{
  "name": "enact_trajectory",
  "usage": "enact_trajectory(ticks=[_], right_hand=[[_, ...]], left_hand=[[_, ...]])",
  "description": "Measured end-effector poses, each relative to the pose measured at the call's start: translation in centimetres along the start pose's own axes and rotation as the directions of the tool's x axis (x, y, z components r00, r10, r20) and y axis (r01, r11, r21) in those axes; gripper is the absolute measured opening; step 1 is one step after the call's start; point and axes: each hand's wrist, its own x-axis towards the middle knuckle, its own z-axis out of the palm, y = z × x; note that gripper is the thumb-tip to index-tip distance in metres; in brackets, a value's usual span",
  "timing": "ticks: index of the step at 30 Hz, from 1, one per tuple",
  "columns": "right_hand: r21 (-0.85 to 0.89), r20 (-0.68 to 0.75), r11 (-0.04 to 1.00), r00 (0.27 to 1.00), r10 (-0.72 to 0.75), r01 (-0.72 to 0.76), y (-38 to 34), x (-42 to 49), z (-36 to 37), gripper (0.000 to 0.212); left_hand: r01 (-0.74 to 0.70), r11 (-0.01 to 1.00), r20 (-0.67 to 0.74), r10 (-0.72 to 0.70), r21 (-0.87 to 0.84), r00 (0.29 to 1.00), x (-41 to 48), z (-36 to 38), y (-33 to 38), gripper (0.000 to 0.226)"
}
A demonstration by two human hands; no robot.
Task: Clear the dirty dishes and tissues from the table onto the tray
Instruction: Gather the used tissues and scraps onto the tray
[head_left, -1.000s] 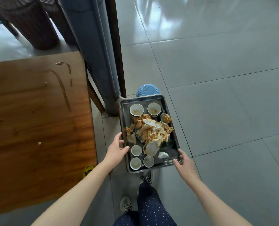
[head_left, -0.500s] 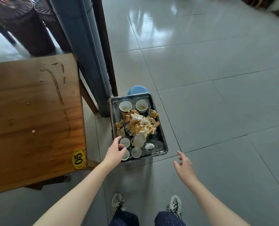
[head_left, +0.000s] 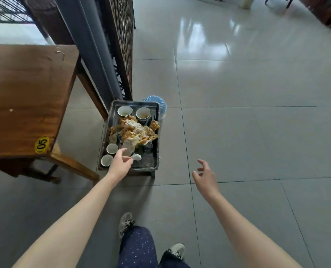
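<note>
Tray (head_left: 156, 144): metal, standing low off the right end of the table (head_left: 25, 89) and apart from it. A blue stool (head_left: 161, 105) showed from under its far right corner.

Load on the tray:
- Two bowls (head_left: 124, 110) sat side by side at the far end, both with brown residue.
- A heap of orange-stained tissues (head_left: 135, 130) lay across the middle.
- Two small white cups (head_left: 112, 148) stood one behind the other along the near left side.
- One crumpled white wad (head_left: 136, 156) lay near the front.

My left hand (head_left: 120, 163) was over the tray's near left part, just beside the cups and the wad. Its fingers were loose and slightly bent, gripping nothing. I could not tell whether it touched the rim.

My right hand (head_left: 206, 176) hung over the grey tiled floor (head_left: 257, 142), well apart from the tray on its right. Its fingers were spread, holding nothing.

Table top: a yellow sticker (head_left: 41, 145) reading 05 at the near right corner, one pale crumb (head_left: 11, 110), and smears (head_left: 60, 53) at the far edge. My shoes (head_left: 125, 222) and dotted trousers (head_left: 137, 248) showed at the bottom.
</note>
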Motion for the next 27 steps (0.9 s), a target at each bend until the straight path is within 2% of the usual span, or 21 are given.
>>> enact_trajectory(ticks=[11, 17, 22, 25, 27], right_hand=[[-0.055, 0.092, 0.998, 0.996, -0.007, 0.012, 5.9, 6.8, -7.9, 0.048], [-0.131, 0.237, 0.982, 0.966, -0.105, 0.139, 5.9, 12.4, -10.7, 0.046], [-0.141, 0.188, 0.988, 0.982, -0.035, 0.062, 6.5, 18.2, -17.3, 0.042], [-0.105, 0.121, 0.994, 0.992, 0.037, -0.024, 6.8, 22.1, -20.5, 0.041], [-0.119, 0.132, 0.992, 0.989, 0.066, -0.051, 6.8, 24.0, -21.6, 0.04]], left_hand=[[0.043, 0.997, -0.069, -0.047, -0.058, 0.997, -0.6, 8.2, 3.4, 0.048], [0.073, 0.983, -0.134, -0.097, -0.167, 0.986, 2.7, 13.0, 9.5, 0.043], [0.054, 0.983, -0.067, -0.066, -0.174, 0.996, 5.1, 19.3, 16.8, 0.045], [0.042, 0.987, -0.087, -0.056, -0.154, 0.995, 6.6, 20.7, 19.5, 0.043], [0.058, 0.985, -0.119, -0.078, -0.16, 0.99, 7.1, 20.9, 20.1, 0.042]])
